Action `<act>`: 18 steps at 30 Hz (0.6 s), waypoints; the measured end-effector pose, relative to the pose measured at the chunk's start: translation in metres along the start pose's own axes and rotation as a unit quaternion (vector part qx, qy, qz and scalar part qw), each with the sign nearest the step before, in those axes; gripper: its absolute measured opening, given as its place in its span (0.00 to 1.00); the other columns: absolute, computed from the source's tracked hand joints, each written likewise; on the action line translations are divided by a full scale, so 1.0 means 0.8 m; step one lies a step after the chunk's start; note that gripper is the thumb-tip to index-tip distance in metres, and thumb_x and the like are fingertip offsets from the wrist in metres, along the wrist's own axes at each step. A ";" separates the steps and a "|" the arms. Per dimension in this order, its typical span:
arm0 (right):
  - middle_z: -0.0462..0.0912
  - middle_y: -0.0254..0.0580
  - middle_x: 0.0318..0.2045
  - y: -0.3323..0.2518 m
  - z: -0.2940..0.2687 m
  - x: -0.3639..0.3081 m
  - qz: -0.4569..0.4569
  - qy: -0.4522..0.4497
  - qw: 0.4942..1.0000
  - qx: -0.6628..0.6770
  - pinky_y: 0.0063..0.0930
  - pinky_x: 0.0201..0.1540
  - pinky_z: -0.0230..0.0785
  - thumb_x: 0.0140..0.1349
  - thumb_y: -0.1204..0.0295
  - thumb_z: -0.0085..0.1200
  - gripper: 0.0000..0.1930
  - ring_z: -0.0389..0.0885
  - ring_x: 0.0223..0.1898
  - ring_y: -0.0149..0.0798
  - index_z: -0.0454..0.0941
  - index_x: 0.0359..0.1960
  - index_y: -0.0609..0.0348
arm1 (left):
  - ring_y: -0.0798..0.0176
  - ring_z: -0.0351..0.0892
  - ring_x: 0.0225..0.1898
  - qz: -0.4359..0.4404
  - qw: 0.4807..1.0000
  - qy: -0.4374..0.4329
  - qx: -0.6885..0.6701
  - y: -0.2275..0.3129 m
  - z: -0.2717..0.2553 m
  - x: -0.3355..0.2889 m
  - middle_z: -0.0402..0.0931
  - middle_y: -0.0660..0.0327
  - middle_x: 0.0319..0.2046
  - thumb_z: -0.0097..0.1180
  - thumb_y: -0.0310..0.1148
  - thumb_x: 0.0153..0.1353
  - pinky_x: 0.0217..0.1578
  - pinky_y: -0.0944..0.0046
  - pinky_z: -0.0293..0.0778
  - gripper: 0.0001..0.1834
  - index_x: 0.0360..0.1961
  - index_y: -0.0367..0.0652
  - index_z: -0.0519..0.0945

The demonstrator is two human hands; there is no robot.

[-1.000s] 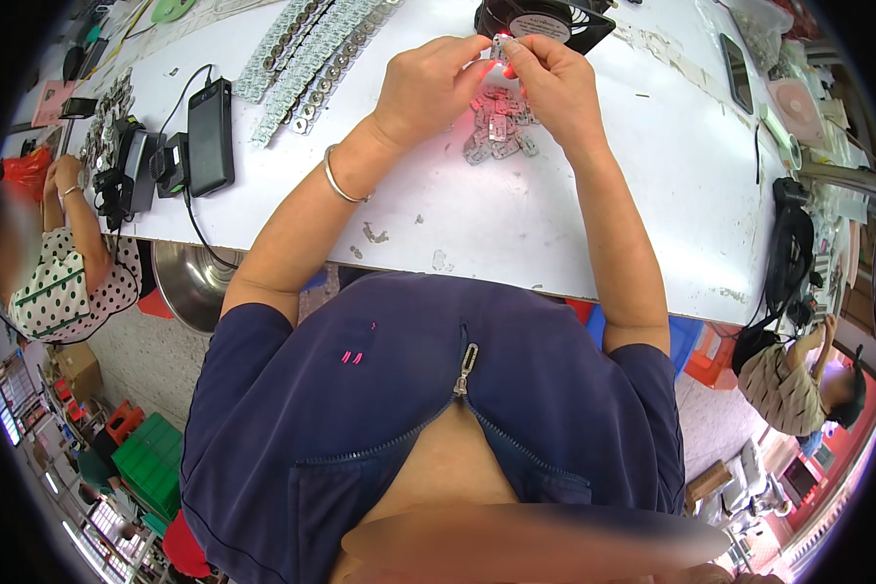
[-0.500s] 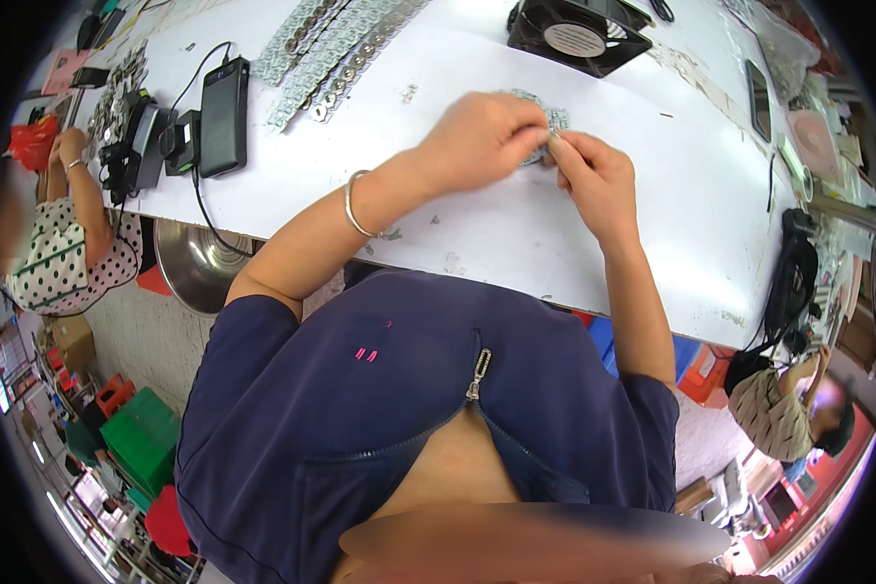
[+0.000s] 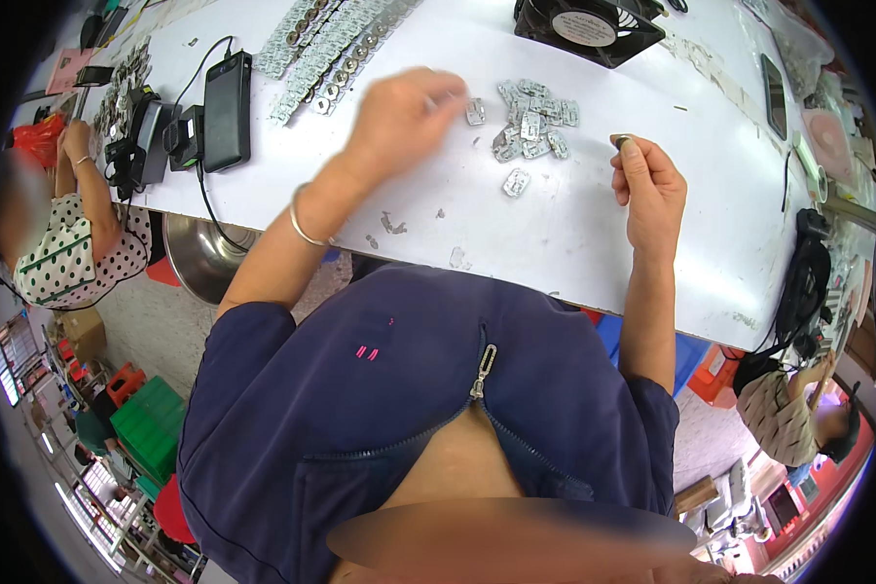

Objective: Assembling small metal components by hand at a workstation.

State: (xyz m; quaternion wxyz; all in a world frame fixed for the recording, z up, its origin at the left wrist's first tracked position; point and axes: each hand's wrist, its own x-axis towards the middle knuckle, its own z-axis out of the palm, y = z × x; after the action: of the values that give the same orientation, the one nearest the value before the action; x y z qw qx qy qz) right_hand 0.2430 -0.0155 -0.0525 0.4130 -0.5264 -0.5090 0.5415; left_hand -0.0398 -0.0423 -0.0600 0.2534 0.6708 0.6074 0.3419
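A loose pile of small silvery metal pieces (image 3: 533, 125) lies on the white table. One single metal piece (image 3: 516, 182) rests just in front of the pile. Another piece (image 3: 475, 112) lies to its left, beside the fingertips of my left hand (image 3: 404, 119). That hand is smeared by motion, so whether its fingers hold anything does not show. To the right of the pile, my right hand (image 3: 650, 190) is raised with thumb and forefinger pinched on a small dark round piece (image 3: 621, 142). The remaining right fingers are curled.
Rows of metal pieces (image 3: 336, 58) lie at the far left of the table. A black power bank (image 3: 227, 112) with a cable is at the left, a black fan (image 3: 589, 29) at the back. A phone (image 3: 774, 95) lies far right. Two people sit at either side.
My hands, together over the pile before, have parted: the left moved left, the right moved right with the small dark round piece. The pile now shows uncovered.
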 end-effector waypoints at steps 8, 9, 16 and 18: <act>0.81 0.34 0.27 0.013 0.026 -0.015 -0.085 -0.020 0.992 -0.095 0.16 0.28 0.65 0.62 0.73 0.56 0.07 0.72 0.24 0.23 0.82 0.38 0.64 | 0.61 0.74 0.28 0.058 0.988 -0.066 0.131 0.003 0.013 0.014 0.76 0.58 0.31 0.62 0.29 0.50 0.30 0.65 0.71 0.15 0.41 0.43 0.79; 0.81 0.36 0.27 0.015 0.028 -0.017 -0.140 -0.042 0.980 -0.138 0.17 0.28 0.65 0.61 0.74 0.57 0.07 0.72 0.24 0.23 0.82 0.38 0.64 | 0.64 0.74 0.26 0.053 0.992 -0.062 0.095 0.003 0.012 0.015 0.77 0.58 0.31 0.62 0.28 0.51 0.28 0.66 0.71 0.13 0.40 0.42 0.79; 0.82 0.39 0.28 0.015 0.023 -0.015 -0.113 -0.042 0.979 -0.163 0.21 0.32 0.70 0.60 0.74 0.57 0.07 0.78 0.28 0.29 0.82 0.37 0.63 | 0.78 0.67 0.19 -0.098 0.983 -0.152 -0.021 0.012 -0.004 0.015 0.73 0.66 0.21 0.59 0.24 0.55 0.21 0.72 0.66 0.06 0.34 0.39 0.76; 0.82 0.40 0.31 0.006 0.029 -0.017 -0.176 -0.105 0.958 -0.203 0.24 0.34 0.72 0.58 0.75 0.57 0.06 0.79 0.31 0.33 0.82 0.37 0.61 | 0.79 0.67 0.19 -0.133 0.964 -0.153 -0.174 0.012 0.001 0.014 0.73 0.69 0.20 0.57 0.25 0.58 0.20 0.74 0.65 0.05 0.36 0.38 0.78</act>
State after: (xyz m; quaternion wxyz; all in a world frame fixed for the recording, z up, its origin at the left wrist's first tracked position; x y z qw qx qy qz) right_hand 0.2216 -0.0321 -0.0569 0.3303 -0.4415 -0.7331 0.3982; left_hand -0.0327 -0.0327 -0.0516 0.4989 0.5743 0.5763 0.2986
